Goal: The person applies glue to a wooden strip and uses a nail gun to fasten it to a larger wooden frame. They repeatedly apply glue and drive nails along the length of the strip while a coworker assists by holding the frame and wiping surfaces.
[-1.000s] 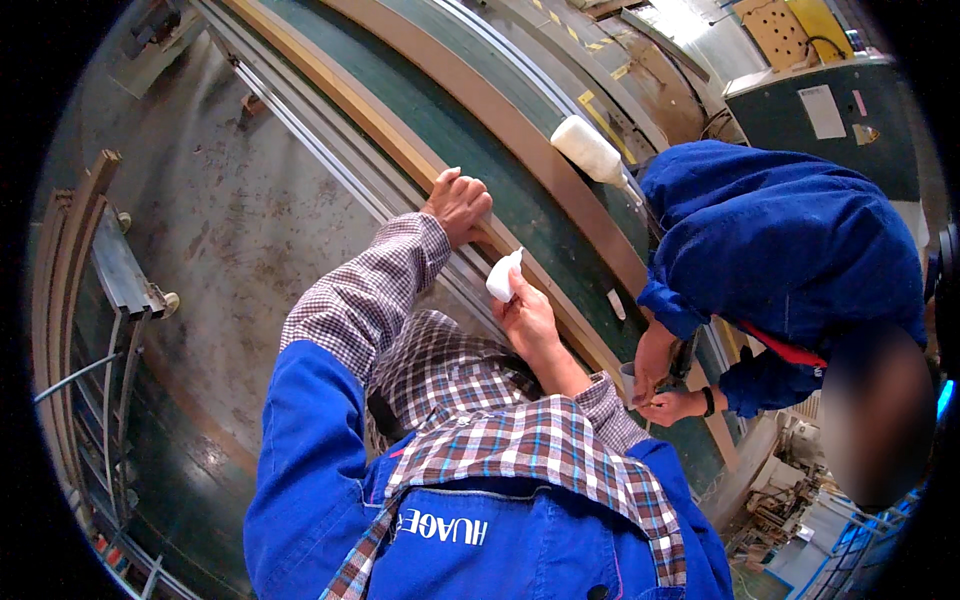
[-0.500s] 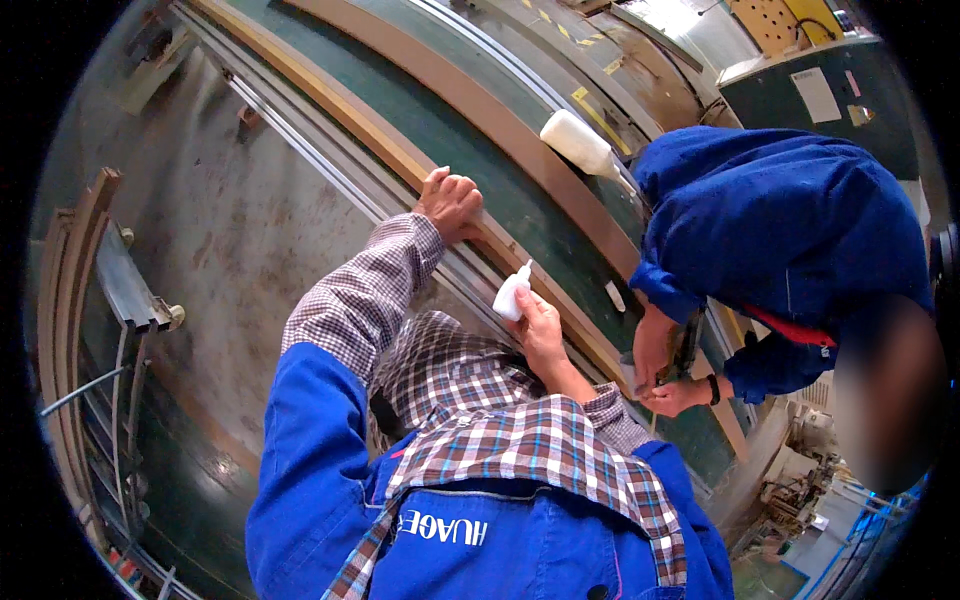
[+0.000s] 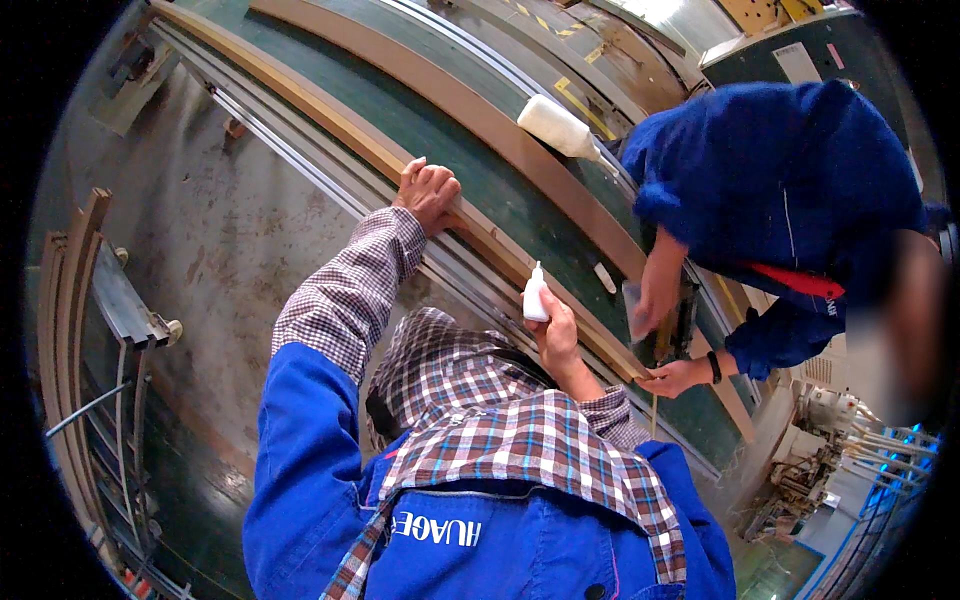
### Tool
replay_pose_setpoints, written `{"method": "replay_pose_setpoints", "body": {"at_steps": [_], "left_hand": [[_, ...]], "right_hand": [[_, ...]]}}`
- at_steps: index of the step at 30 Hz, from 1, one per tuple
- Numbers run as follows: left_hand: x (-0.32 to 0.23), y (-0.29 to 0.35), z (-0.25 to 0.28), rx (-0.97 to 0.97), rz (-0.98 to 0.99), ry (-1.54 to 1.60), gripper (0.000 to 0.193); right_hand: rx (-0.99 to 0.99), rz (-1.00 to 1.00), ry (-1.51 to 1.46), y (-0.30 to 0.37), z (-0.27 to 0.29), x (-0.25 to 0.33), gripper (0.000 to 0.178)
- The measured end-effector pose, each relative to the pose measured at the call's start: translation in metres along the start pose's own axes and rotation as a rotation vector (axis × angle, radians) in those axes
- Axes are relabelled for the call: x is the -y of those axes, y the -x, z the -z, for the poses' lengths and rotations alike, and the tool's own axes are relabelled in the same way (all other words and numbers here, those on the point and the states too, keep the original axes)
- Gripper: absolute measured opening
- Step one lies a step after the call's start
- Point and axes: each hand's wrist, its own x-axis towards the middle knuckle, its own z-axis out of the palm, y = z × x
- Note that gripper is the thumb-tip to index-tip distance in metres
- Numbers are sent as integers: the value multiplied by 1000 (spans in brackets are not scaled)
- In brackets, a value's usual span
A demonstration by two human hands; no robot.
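Observation:
My left hand (image 3: 430, 195) is closed over a long wooden strip (image 3: 505, 245), its fingers curled around the far edge. In my right hand (image 3: 560, 335) is a small white squeeze bottle (image 3: 536, 299), held nozzle up beside the strip. The strip runs slantwise from the far left toward a co-worker at the right. One co-worker's hand (image 3: 676, 378) touches the strip's near right end. Their other hand (image 3: 657, 295) holds a thin, pale, translucent piece (image 3: 634, 308) just above.
A curved brown board (image 3: 480, 115) lies beyond the strip on the green surface. On it rests a larger white bottle (image 3: 555, 126) with a nozzle; a small white piece (image 3: 605, 278) lies closer. At left, a metal rack (image 3: 120, 300) stands beside bent wooden strips (image 3: 65, 340).
My right hand has shifted slightly right, and the bottle now stands more upright. The co-worker's hands have moved apart, one rising off the strip's end. My left hand keeps its grip.

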Motion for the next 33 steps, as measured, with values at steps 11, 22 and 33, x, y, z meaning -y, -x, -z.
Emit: {"method": "replay_pose_setpoints", "body": {"at_steps": [11,22,33], "left_hand": [[1,1,0,-39,-16,-11,63],[3,0,1,3,4,-30,62],[9,0,-9,-60,-19,-17,62]], "right_hand": [[81,-172,-112,-7,-1,12,32],[180,-349,-310,-14,7,18,34],[205,-311,-212,-18,12,24,29]]}}
